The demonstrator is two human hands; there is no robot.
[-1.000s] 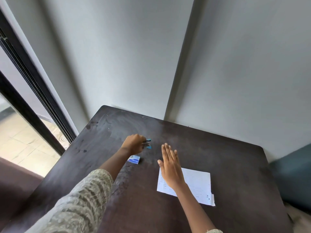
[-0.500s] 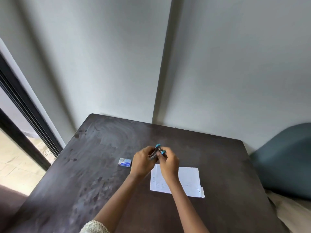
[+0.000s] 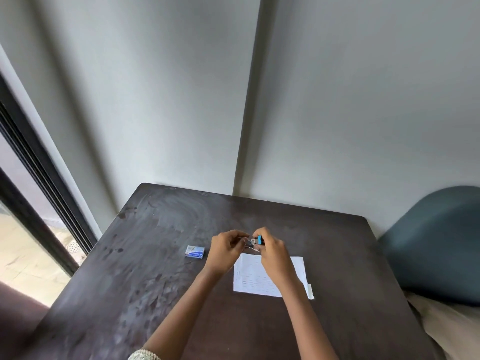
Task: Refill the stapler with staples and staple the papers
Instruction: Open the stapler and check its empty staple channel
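Fingers (image 3: 255, 233) of both hands pinch the small blue stapler (image 3: 257, 241) above the table (image 3: 130, 268); staple box (image 3: 195, 251) lies left, papers (image 3: 249, 279) just near.

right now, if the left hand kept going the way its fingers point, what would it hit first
The left hand points right, toward the stapler it is already touching; just past that is the right hand. Depth between the fingers is unclear.
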